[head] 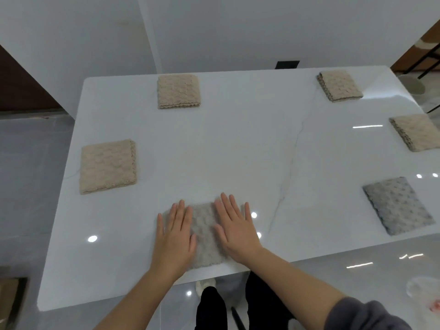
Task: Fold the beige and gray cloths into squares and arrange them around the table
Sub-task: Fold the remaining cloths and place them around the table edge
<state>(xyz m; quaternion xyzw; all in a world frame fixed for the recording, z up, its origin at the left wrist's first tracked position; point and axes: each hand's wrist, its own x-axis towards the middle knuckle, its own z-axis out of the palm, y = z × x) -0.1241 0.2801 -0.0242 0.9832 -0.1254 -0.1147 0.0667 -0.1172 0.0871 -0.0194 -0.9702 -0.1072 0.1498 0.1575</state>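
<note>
Edges: near rim of the glossy white stone-look table (238, 144) runs just behind both wrists; its left rim lies well left of the little finger of the left hand (175, 236).
Open room: bare tabletop stretches ahead of all the fingertips and off to the right of the right hand (235, 231).
Left fingers: straight, slightly spread, pressing flat on the left part of the folded gray nubbly cloth (205, 232).
Right fingers: straight and flat too, pressing its right part; the thumbs are near each other but apart.
Cloth look: rough square, bumpy pile, far edge about level with the fingertips, near edge close to the table's rim.
Others: second gray folded square (396, 206) well right of the right fingers; beige textured folded squares left (108, 166), ahead-left (178, 91) and far ahead-right (340, 85) (415, 132).
</note>
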